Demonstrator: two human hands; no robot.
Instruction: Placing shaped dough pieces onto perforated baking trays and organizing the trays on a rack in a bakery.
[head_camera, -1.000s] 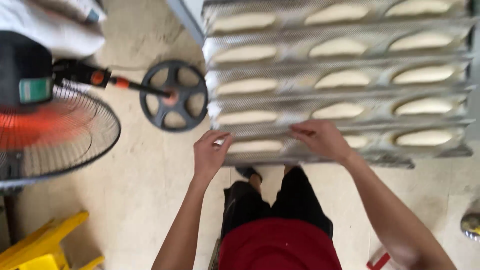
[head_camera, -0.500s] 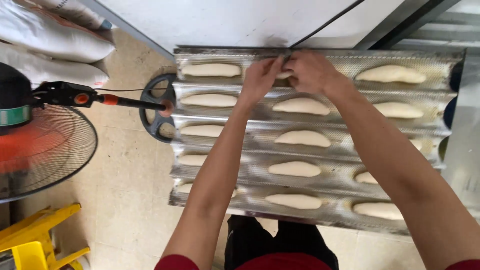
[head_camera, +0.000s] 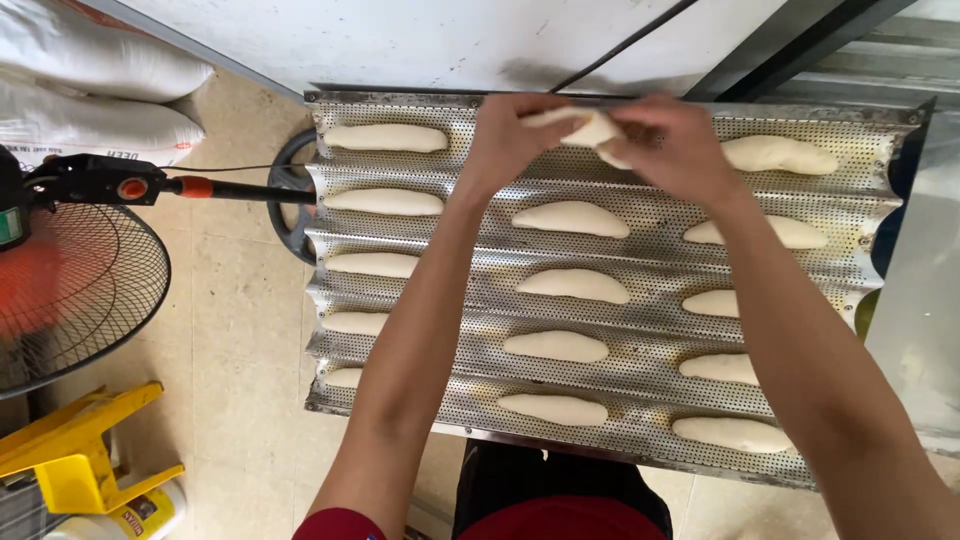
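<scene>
A perforated metal baguette tray (head_camera: 650, 265) with several wavy channels lies in front of me, holding several pale dough loaves. Both hands are over the far channel, gripping one dough piece (head_camera: 592, 128) between them and lifting it off the tray. My left hand (head_camera: 512, 135) pinches its left end; my right hand (head_camera: 675, 145) closes over its right end. Other loaves, such as the dough loaf (head_camera: 570, 218) in the second channel, lie untouched below my forearms.
A standing fan (head_camera: 70, 280) with a black pole and round base (head_camera: 290, 200) is at the left on the tiled floor. White sacks (head_camera: 95, 95) lie at the top left. A yellow plastic stool (head_camera: 75, 460) sits at the bottom left. A metal rack edge (head_camera: 925, 250) is on the right.
The view has drawn nearer to the tray. My hands, which were together on the far channel, now hold a dough piece raised between them.
</scene>
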